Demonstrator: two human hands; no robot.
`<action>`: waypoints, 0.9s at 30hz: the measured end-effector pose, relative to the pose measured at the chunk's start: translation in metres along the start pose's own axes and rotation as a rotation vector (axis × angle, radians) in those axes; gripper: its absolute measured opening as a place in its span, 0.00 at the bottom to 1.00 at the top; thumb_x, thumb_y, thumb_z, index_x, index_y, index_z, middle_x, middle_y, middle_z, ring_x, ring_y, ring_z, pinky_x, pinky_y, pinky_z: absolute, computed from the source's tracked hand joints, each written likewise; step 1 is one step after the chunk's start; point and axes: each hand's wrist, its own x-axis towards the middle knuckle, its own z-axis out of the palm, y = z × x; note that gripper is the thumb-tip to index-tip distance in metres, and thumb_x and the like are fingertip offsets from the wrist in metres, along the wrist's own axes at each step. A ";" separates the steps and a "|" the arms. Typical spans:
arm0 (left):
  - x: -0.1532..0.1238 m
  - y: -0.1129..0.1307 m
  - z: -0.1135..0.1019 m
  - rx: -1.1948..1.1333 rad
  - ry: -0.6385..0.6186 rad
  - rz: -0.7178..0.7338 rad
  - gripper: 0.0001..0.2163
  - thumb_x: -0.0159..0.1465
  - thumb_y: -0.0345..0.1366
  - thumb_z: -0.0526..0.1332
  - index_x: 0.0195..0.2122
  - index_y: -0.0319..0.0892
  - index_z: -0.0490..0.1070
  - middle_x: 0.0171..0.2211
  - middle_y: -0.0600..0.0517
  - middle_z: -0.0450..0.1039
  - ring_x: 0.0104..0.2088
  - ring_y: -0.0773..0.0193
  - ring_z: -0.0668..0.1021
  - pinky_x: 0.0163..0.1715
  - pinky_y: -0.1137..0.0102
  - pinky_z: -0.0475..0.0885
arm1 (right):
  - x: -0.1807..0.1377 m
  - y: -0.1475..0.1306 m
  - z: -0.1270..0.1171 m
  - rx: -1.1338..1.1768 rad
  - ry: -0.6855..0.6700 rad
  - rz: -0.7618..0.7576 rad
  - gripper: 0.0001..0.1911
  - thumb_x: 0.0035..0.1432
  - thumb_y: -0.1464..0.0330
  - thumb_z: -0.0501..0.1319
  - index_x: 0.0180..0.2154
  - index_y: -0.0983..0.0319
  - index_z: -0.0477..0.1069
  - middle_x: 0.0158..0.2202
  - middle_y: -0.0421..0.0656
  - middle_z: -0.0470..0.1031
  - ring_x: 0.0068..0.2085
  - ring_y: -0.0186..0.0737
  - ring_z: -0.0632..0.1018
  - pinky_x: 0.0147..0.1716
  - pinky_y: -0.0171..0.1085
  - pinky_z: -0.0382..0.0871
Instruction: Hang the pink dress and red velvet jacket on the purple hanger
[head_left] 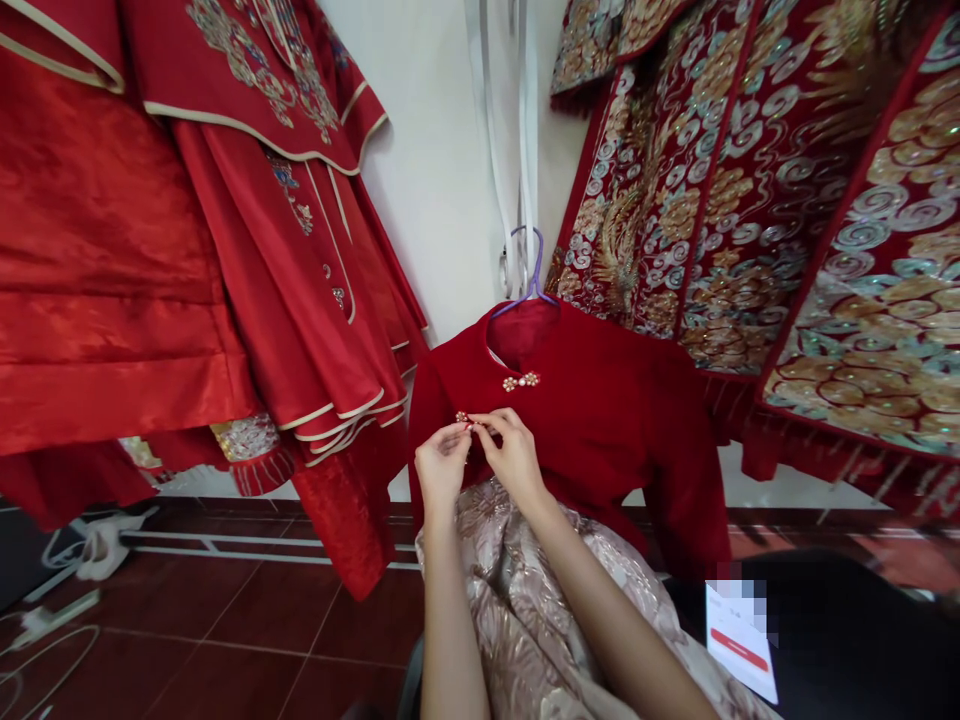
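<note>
A red velvet jacket [600, 420] hangs on a purple hanger [534, 270] in front of me. A pearl clasp [520, 381] at its collar is fastened. Below it, my left hand [441, 468] and my right hand [513, 455] pinch a second small pearl clasp [463, 418] on the jacket's front, fingertips pressed together around it. A pale brocade skirt [525, 600] hangs under the jacket, partly behind my forearms.
Red embroidered robes [225, 250] hang at the left, and panels with gold and silver embroidery [787, 200] hang at the right. A white wall [442, 180] is behind. Cables [75, 570] lie on the dark red tile floor. A white paper tag [739, 640] rests at the lower right.
</note>
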 end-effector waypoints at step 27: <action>-0.013 -0.007 -0.034 0.447 -0.271 -0.078 0.16 0.52 0.27 0.61 0.42 0.41 0.75 0.47 0.42 0.75 0.48 0.55 0.76 0.53 0.64 0.65 | -0.013 -0.004 -0.120 -0.130 -0.583 0.367 0.10 0.56 0.68 0.57 0.36 0.61 0.77 0.33 0.44 0.80 0.33 0.39 0.79 0.36 0.37 0.73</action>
